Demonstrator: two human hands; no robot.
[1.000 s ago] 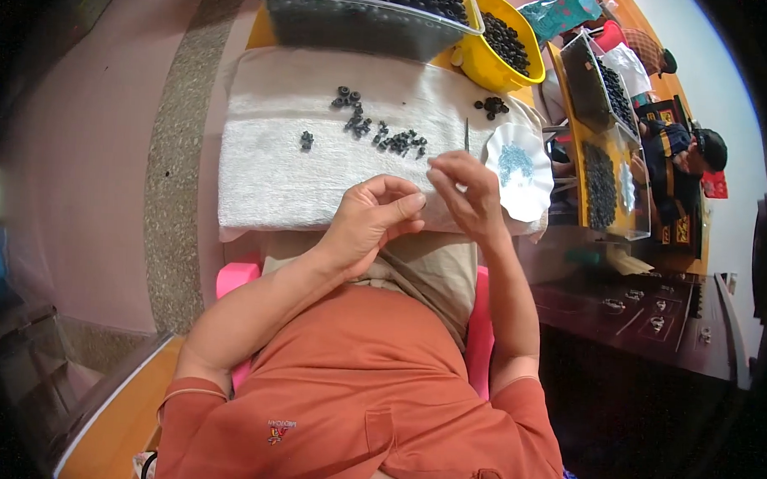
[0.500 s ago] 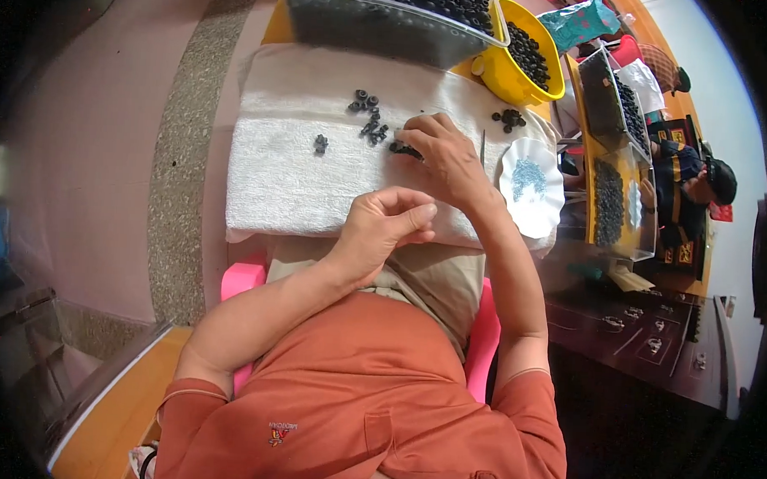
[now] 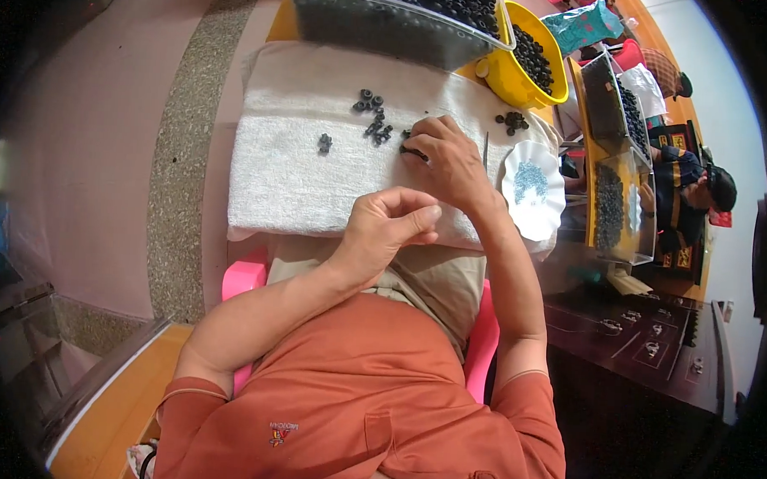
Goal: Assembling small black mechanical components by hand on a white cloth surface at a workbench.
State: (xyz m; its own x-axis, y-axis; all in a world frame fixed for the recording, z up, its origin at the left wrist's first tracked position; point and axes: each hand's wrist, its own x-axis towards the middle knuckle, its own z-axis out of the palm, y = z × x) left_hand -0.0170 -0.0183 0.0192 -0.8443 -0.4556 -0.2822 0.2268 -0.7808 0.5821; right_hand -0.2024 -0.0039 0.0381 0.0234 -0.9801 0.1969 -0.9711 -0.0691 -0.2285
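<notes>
Head view, left to right. White towel (image 3: 293, 177) covers the work surface in front of the person. A lone small black ring (image 3: 324, 142) sits toward its left, apart from the rest. Main cluster of black rings (image 3: 373, 117) lies mid-towel, a loose scatter running roughly diagonal, far end up-left, near end down-right toward the right hand.

Left hand (image 3: 385, 231) is at the near edge of the towel, fingers curled in, thumb pressed against the forefinger — a closed pinch. Can't tell if anything is in it; too small to see. It's well short of the cluster.

Right hand (image 3: 444, 157) is the nearer one — reached forward onto the towel, fingertips down at the near end of the cluster, touching or just beside the closest rings. Fingers bent and drawn together over a ring or two; whether it actually grips one is hidden under the fingers.

A thin needle-like pin (image 3: 486, 150) lies just right of that hand. A second small pile of rings (image 3: 513, 121) beyond it, then a white scalloped dish (image 3: 533, 187) with small bluish bits. Behind: clear bin (image 3: 391, 24) and yellow bowl (image 3: 529, 63), both full of black rings. Another person (image 3: 689, 195) works far right.
</notes>
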